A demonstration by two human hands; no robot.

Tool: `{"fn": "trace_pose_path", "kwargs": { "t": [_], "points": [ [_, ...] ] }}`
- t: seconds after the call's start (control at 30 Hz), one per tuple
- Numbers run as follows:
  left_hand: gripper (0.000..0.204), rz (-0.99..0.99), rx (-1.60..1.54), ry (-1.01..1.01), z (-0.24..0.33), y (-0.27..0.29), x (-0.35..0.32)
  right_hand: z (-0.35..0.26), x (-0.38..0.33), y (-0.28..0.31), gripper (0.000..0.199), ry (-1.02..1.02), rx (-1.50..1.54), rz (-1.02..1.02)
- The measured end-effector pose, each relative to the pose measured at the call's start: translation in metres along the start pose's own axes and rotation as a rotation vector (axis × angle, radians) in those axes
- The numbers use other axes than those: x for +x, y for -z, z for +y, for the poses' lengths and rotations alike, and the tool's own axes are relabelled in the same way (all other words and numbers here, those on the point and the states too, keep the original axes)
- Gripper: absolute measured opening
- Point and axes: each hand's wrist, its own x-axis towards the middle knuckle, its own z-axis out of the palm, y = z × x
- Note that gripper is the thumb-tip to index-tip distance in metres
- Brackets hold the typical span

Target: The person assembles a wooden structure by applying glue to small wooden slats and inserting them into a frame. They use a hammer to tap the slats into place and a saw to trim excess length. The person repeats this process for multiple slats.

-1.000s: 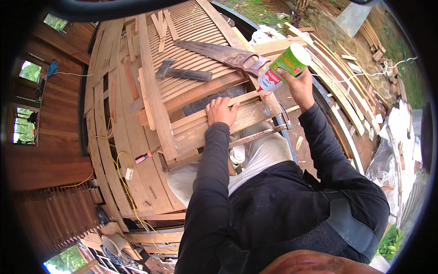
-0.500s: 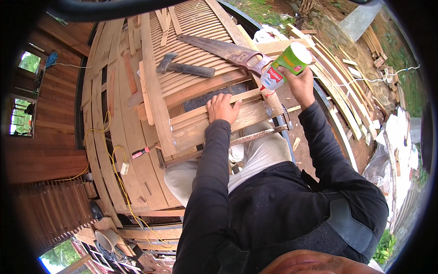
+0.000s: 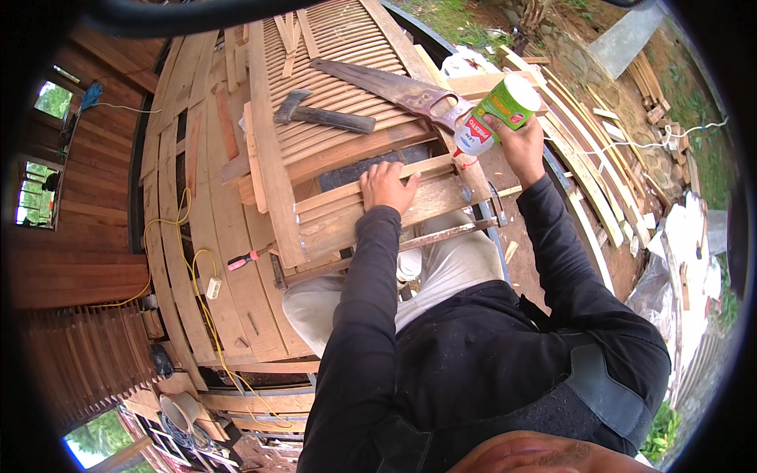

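Observation:
My right hand [image 3: 523, 148] is closed round a green and white glue bottle [image 3: 505, 102]. The bottle is tipped over, and its red nozzle points down at the right end of a thin wooden slat [image 3: 430, 167]; I cannot tell whether the tip touches the wood. My left hand [image 3: 388, 188] grips that slat near its middle, fingers bent over the far edge and thumb spread to the right. The slat lies along a louvred wooden frame [image 3: 339, 229]. A handsaw [image 3: 386, 85] lies on the frame's slats, its handle just beyond the bottle. A hammer [image 3: 327, 117] rests to its left.
Pieces of loose wood [image 3: 290, 39] lie on the far end of the frame. A red-handled screwdriver [image 3: 243, 261] and a yellow cord [image 3: 189, 260] with a white socket [image 3: 214, 288] lie on the planks at left. Long boards [image 3: 587, 173] are stacked on the right.
The view has shifted slightly. My right hand still holds the tipped glue bottle at the slat's end, and my left hand stays in place on the slat.

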Motion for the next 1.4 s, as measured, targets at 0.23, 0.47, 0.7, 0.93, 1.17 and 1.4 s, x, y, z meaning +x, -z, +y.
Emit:
{"fn": "trace_pose_path", "kwargs": {
  "t": [0.23, 0.47, 0.7, 0.93, 1.17, 1.4],
  "points": [
    [0.04, -0.002, -0.01, 0.004, 0.001, 0.002, -0.001, 0.001, 0.003, -0.004, 0.044, 0.003, 0.0, 0.015],
    [0.039, -0.017, -0.009, 0.006, 0.003, 0.004, 0.0, 0.0, 0.004, -0.006, 0.041, 0.002, 0.008, 0.016],
    [0.039, 0.007, -0.025, -0.004, 0.0, 0.002, 0.0, 0.001, -0.002, 0.004, 0.044, -0.018, 0.028, 0.038],
    [0.041, 0.02, 0.006, -0.013, 0.003, 0.005, -0.001, -0.015, -0.021, 0.015, 0.039, -0.05, 0.121, 0.079],
    [0.041, 0.008, 0.024, -0.028, 0.001, 0.003, 0.001, 0.015, -0.015, 0.021, 0.036, -0.032, 0.303, 0.185],
    [0.041, 0.024, 0.027, -0.046, -0.003, -0.002, 0.002, 0.03, -0.014, 0.016, 0.045, -0.079, 0.363, 0.182]
  ]
}}
